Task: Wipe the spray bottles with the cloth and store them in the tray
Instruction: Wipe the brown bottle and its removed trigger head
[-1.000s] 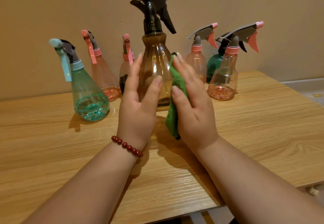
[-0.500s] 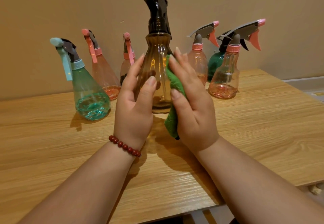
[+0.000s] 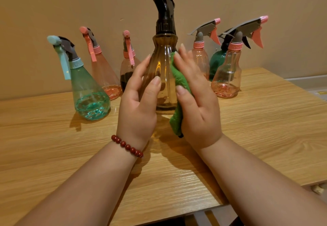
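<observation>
A tall brown spray bottle (image 3: pixel 163 77) with a black trigger head stands upright at the centre of the wooden table (image 3: pixel 53 155). My left hand (image 3: pixel 137 109) grips its left side, thumb across the front and fingers round the back. My right hand (image 3: pixel 198 105) holds a green cloth (image 3: pixel 178 79) against the bottle's right side, and the cloth's end hangs below my palm. No tray is in view.
Several other spray bottles stand along the wall. On the left are a teal bottle (image 3: pixel 88 93), a pink one (image 3: pixel 104 73) and a dark one (image 3: pixel 126 70). On the right are a pink bottle (image 3: pixel 200 59), a green one (image 3: pixel 216 63) and another pink one (image 3: pixel 228 77). The table's front edge lies near me.
The brown bottle has turned about its axis, so its trigger head no longer sticks out sideways. My right hand has slid the cloth slightly up the bottle.
</observation>
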Tool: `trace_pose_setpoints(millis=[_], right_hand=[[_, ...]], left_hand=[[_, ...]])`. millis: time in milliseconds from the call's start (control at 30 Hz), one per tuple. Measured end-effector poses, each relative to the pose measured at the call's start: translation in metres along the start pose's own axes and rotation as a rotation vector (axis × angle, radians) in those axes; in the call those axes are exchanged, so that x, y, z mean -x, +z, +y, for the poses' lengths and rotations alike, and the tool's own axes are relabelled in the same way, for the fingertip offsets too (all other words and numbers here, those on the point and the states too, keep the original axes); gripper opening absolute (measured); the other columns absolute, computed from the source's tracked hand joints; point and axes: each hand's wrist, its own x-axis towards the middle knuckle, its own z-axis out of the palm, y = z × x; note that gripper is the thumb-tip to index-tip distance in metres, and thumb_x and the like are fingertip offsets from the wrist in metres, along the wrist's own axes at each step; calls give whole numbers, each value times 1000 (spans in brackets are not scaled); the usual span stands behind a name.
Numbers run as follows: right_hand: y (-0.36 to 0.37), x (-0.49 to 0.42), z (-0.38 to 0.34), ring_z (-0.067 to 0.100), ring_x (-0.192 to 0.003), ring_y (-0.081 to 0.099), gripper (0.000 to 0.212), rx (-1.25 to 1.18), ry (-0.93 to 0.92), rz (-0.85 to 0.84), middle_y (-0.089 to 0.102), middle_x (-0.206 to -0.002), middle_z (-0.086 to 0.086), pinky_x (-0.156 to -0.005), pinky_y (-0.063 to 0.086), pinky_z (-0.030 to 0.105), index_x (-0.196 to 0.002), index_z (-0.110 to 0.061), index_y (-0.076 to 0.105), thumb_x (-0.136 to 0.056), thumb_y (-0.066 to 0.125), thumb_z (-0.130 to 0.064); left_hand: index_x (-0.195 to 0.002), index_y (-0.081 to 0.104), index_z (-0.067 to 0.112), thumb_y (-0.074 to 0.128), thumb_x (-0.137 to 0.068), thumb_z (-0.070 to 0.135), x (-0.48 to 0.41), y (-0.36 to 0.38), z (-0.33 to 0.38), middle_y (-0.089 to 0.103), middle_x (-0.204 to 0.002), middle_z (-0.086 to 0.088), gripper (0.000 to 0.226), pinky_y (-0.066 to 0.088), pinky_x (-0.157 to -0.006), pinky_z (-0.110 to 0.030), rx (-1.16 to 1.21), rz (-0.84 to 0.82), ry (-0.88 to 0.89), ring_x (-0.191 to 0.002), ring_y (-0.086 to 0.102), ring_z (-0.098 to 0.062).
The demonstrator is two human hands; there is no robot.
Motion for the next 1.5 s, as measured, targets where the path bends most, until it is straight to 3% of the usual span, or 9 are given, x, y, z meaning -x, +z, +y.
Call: trace_pose_setpoints(millis=[133, 267, 433, 733, 867, 967, 1200, 1433, 1500], right_hand=[[-2, -1, 7, 15, -139, 40, 45, -223, 198, 92, 46, -146, 7, -117, 29, 30, -140, -1, 45, -97, 39, -12], [1, 4, 14, 12, -117, 44, 40, 56, 274, 131, 41, -120, -5, -97, 14, -8, -125, 6, 56, -85, 47, 4], [-7, -6, -2, -8, -123, 49, 39, -336, 356, 139, 58, -131, -12, -101, 39, 11, -135, -15, 53, -98, 43, -13], [1, 0, 1, 25, -144, 33, 50, 27, -80, -97, 40, -149, 17, -118, 28, 42, -140, 1, 41, -92, 46, -13], [-3, -3, 0, 12, -141, 36, 47, -87, 153, -79, 44, -150, 7, -117, 30, 31, -144, -12, 40, -98, 42, -21], [-10, -8, -2, 9, -112, 61, 35, -347, 443, -52, 67, -119, 2, -90, 46, 12, -134, -17, 56, -102, 43, -18], [-8, -4, 2, 2, -146, 19, 49, -105, 127, -100, 25, -156, -4, -119, 19, 24, -150, -11, 26, -102, 36, -13], [-12, -7, -1, -17, -108, 54, 37, -285, 388, -117, 63, -112, -21, -89, 40, 4, -139, -15, 50, -105, 37, -17], [-11, -6, -2, -4, -126, 48, 42, -196, 288, -123, 59, -131, -11, -104, 39, 18, -145, -17, 42, -103, 39, -18]], left_hand=[[-140, 47, 11, 46, -95, 17, 2, 1, 2, 64, -121, 16, 46, 49, -91, -19, 31, 3, -15, -117, 60, -2], [-134, 49, 26, 47, -94, 25, 3, 2, 3, 64, -119, 14, 40, 51, -91, -24, 6, 17, -57, -114, 61, -5], [-137, 47, 40, 48, -88, 51, 1, -1, -1, 56, -134, 1, 50, 46, -105, -43, -167, 23, -85, -125, 55, -12], [-147, 42, 14, 56, -89, 40, -5, -6, 2, 55, -142, -6, 65, 38, -112, -53, 14, 9, -131, -134, 50, -22], [-140, 51, 18, 56, -89, 40, -2, -7, 4, 64, -131, 0, 55, 47, -104, -46, -53, -14, -111, -123, 59, -17], [-136, 56, 18, 56, -91, 37, 0, -7, 5, 68, -121, 7, 49, 53, -94, -30, -104, -50, -106, -116, 63, -11], [-120, 59, 35, 58, -97, 21, 2, -5, 6, 70, -107, 17, 28, 51, -77, -13, -138, -107, -112, -103, 66, 0], [-116, 57, 40, 60, -96, 17, 4, -7, 6, 68, -94, 30, 31, 50, -70, -9, -181, -98, -64, -90, 65, 7], [-123, 61, 32, 59, -93, 27, 4, -7, 5, 70, -105, 22, 31, 53, -78, -15, -170, -67, -77, -100, 66, 1]])
